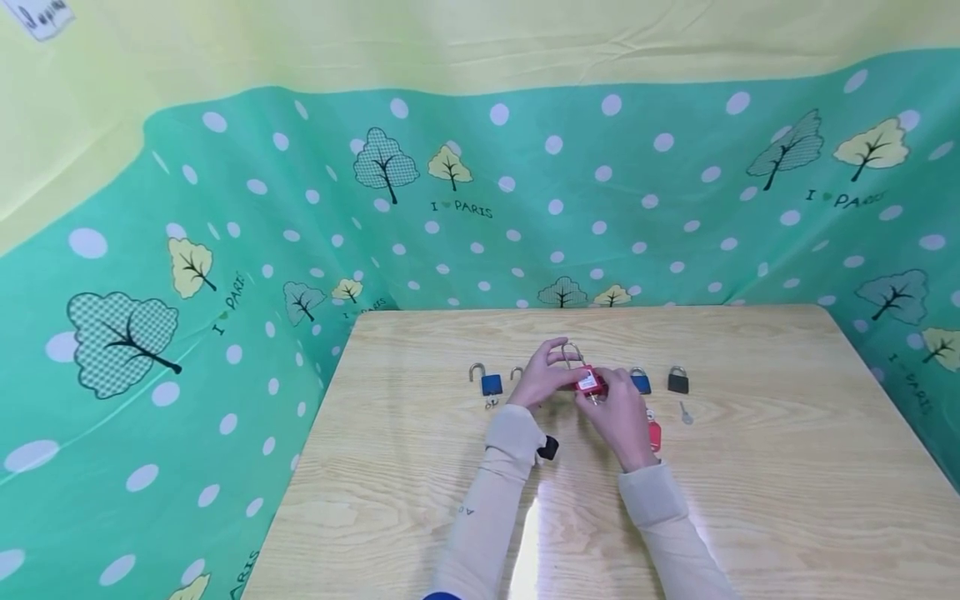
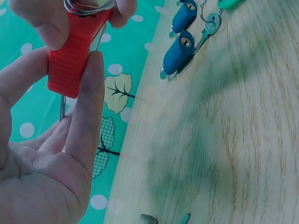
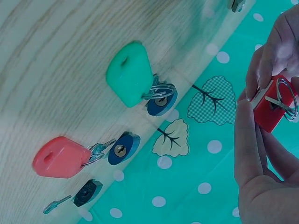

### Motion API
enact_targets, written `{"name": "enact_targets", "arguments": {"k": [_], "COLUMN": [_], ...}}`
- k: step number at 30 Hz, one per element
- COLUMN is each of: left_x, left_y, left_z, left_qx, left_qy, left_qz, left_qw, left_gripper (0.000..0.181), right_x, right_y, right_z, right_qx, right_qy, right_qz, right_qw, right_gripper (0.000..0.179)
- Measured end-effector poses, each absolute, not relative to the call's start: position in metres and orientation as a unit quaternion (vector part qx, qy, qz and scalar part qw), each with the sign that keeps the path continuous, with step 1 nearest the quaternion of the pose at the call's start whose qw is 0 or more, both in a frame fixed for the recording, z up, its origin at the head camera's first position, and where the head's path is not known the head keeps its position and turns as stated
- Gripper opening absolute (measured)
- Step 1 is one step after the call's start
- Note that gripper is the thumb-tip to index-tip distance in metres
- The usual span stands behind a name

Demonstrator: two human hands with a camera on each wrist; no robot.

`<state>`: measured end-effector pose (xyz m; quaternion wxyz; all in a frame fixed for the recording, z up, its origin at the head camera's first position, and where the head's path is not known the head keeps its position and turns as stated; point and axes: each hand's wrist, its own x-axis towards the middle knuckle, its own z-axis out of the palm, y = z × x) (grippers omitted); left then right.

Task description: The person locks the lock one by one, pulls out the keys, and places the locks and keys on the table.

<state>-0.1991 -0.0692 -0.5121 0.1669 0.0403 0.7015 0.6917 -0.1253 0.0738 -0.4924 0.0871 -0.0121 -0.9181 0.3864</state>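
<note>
Above the bench (image 1: pixel 750 483), left hand (image 1: pixel 540 381) and right hand (image 1: pixel 621 417) both pinch the red lock (image 1: pixel 587 382) — a slack grip or snagged ring (image 2: pixel 88 13) could drop it.

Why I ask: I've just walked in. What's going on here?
Someone's left grip and right grip both pinch a red padlock above the wooden table. Metal rings show at the end opposite its shackle. On the table, a blue padlock at the left lies open; a dark padlock at the right looks closed.
</note>
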Motion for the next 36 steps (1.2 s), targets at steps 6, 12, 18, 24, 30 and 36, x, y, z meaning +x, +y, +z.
{"name": "enact_targets", "arguments": {"k": [6,12,18,24,30,36], "left_x": [-0.1994,-0.2007,-0.2016,-0.201,-0.2017,-0.2024], "left_y": [-0.071,-0.0714,-0.0712,-0.0699,-0.0685,-0.067], "left_z": [-0.5113,-0.5108,-0.5118,-0.5118,-0.5111,-0.5131], "left_qx": [0.039,0.036,0.023,0.02,0.041,0.043], "left_qy": [0.69,0.693,0.691,0.674,0.66,0.655], "left_qz": [0.702,0.701,0.706,0.724,0.736,0.739], "left_qw": [0.17,0.162,0.153,0.148,0.146,0.154], "left_gripper": [0.08,0.08,0.074,0.07,0.064,0.064], "right_x": [-0.1257,-0.1279,-0.1301,-0.1312,-0.1323,-0.1327], "right_y": [0.0725,0.0721,0.0714,0.0717,0.073,0.0753], "right_z": [-0.4923,-0.4927,-0.4933,-0.4961,-0.497,-0.498], "right_qx": [-0.007,-0.012,-0.009,-0.014,-0.011,-0.004], "right_qy": [-0.919,-0.917,-0.912,-0.912,-0.908,-0.905], "right_qz": [0.383,0.389,0.398,0.398,0.405,0.408], "right_qw": [0.092,0.091,0.103,0.097,0.108,0.121], "right_gripper": [0.056,0.058,0.057,0.058,0.059,0.059]}}
